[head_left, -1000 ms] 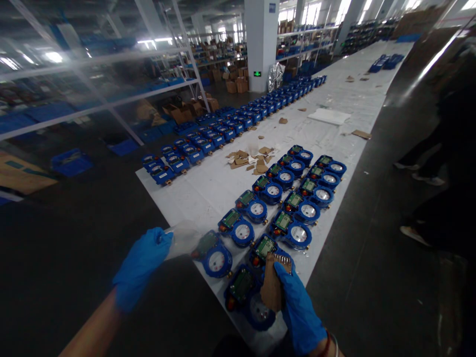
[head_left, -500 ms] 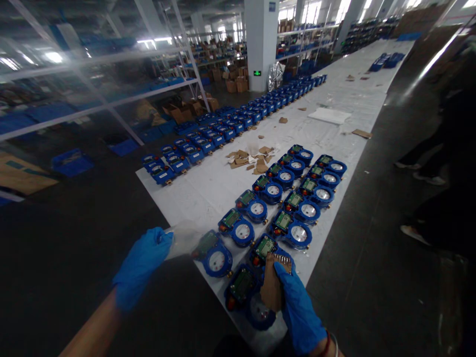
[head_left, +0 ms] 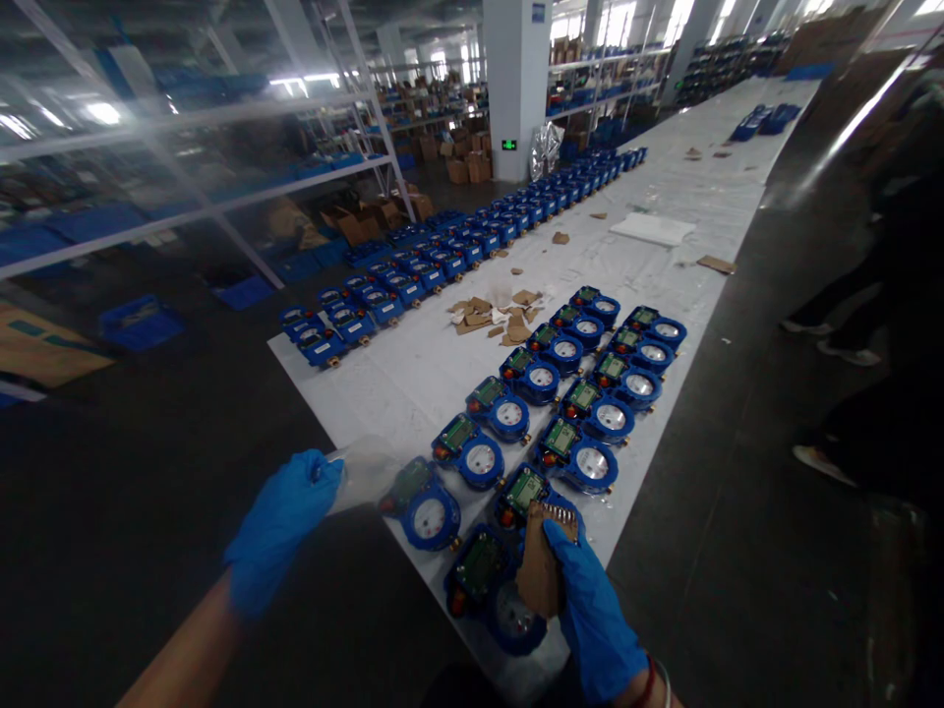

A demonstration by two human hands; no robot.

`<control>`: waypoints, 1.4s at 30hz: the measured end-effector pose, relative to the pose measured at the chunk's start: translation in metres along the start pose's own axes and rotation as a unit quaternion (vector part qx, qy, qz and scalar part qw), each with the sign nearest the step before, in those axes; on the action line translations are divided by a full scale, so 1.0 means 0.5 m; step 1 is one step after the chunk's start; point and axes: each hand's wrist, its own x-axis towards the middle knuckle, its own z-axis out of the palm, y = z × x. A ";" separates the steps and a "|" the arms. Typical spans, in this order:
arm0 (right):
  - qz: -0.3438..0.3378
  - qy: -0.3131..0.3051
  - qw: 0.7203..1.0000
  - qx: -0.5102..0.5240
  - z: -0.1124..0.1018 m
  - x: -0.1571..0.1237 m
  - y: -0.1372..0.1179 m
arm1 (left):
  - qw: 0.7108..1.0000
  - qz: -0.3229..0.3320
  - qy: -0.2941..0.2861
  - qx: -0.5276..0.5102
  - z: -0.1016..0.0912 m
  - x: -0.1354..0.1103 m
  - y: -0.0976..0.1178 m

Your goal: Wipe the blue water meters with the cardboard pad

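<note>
Both my hands wear blue gloves. My left hand point(head_left: 280, 526) is closed on a clear plastic bag point(head_left: 367, 470) held over the near corner of the white sheet point(head_left: 413, 379). My right hand point(head_left: 590, 615) grips a brown cardboard piece point(head_left: 538, 570) with a row of small metal parts along its top edge. Just under it lies the nearest blue meter point(head_left: 491, 585). Two rows of blue meters point(head_left: 546, 418) with round dials and green screens run away from me on the sheet.
A long double row of more blue meters point(head_left: 457, 256) lines the sheet's left edge. Cardboard scraps point(head_left: 494, 317) lie between the rows. Shelving with blue bins point(head_left: 140, 320) stands left. Another person's legs and shoes point(head_left: 833, 344) show at the right on the dark floor.
</note>
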 end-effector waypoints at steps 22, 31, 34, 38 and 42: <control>0.017 -0.015 1.000 0.014 0.026 -0.022 -0.028 | 1.000 -0.004 -0.006 0.006 0.000 0.009 -0.001; 0.016 -0.003 1.000 0.006 0.025 -0.017 -0.028 | 1.000 -0.009 -0.012 -0.001 -0.003 0.005 0.008; 0.013 0.001 1.000 0.008 0.029 -0.018 -0.029 | 1.000 -0.006 -0.008 -0.002 -0.001 0.006 0.006; 0.020 0.004 1.000 0.017 0.031 -0.020 -0.030 | 1.000 0.000 0.004 -0.028 0.007 0.010 -0.016; 0.023 0.003 0.999 0.027 0.029 -0.023 -0.031 | 0.998 -0.001 0.020 -0.063 0.016 0.009 -0.040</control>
